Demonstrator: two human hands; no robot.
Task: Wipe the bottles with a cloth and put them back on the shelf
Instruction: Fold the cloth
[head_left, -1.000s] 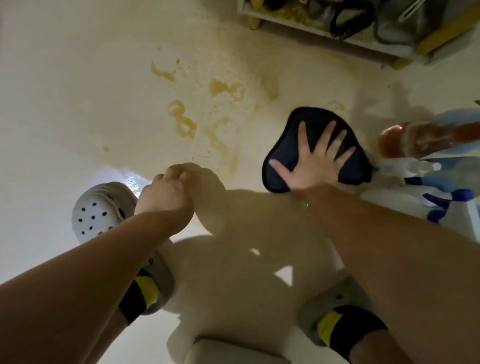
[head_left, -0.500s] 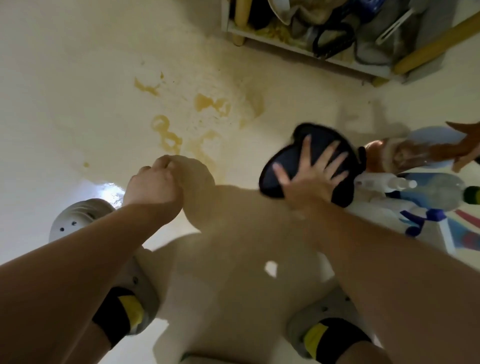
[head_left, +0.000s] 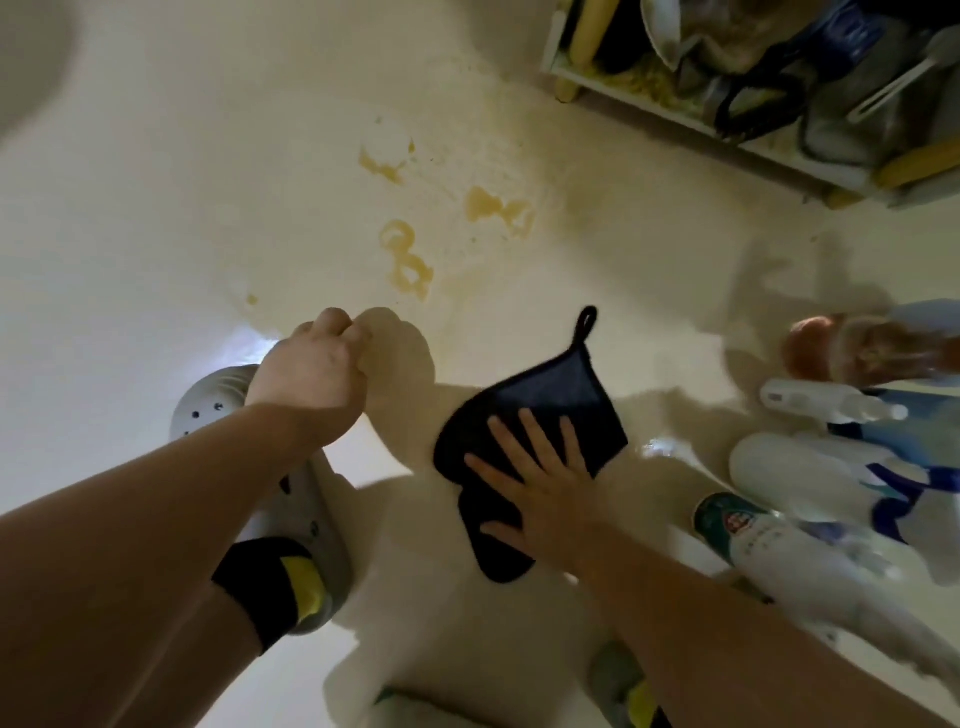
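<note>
Head view, right hand flat with fingers spread, pressing a dark cloth onto the pale stained floor, left hand curled in an empty fist at left, bottles lying clustered near right, cluttered shelf far right

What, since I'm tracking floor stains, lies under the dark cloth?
Only pale floor shows around the dark cloth, which the right hand presses with spread fingers. Whatever lies beneath is covered, so stains there cannot be seen.
</note>
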